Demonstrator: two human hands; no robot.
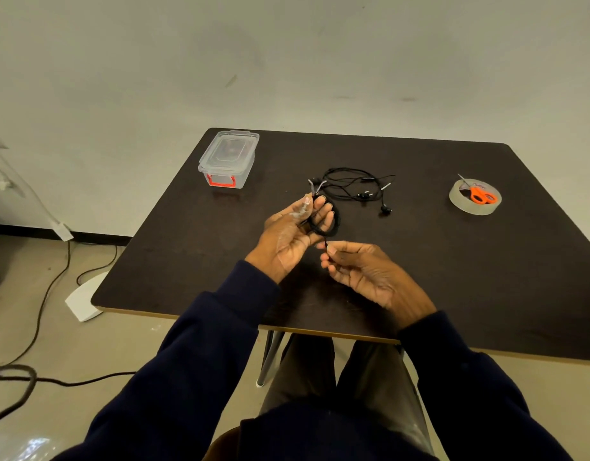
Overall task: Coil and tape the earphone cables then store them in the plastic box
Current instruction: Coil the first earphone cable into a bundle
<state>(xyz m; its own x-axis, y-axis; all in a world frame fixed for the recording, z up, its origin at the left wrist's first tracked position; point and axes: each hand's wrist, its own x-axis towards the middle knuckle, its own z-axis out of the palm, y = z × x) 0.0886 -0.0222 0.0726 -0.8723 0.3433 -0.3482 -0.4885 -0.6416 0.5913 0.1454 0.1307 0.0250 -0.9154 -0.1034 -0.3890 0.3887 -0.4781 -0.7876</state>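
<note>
Coil almost wound, taping comes next!
Left hand curls round the black coil over mid-tabletop, while right hand pinches its tail. Tuck that in, then bind it. The tape roll sits near the right edge and the plastic box is lidded at the far-left corner.

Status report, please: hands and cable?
Left hand holds black cable coil. Right hand pinches its loose end. Plastic box closed; second earphones uncoiled.

Navy sleeves, dark grey trousers.
</note>
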